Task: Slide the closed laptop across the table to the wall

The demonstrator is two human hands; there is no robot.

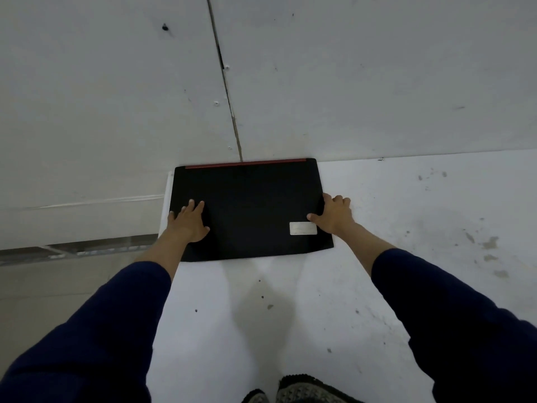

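A closed black laptop with a red strip along its far edge and a white sticker near its right front corner lies flat on the white table. Its far edge touches the white wall. My left hand rests flat on the lid near the left edge, fingers spread. My right hand grips the laptop's right edge, thumb on top of the lid and fingers curled around the side.
The table's left edge runs just beside the laptop, with grey floor below it. A dark seam runs down the wall panels. A dark patterned object lies at the table's near edge. The tabletop is stained at the right.
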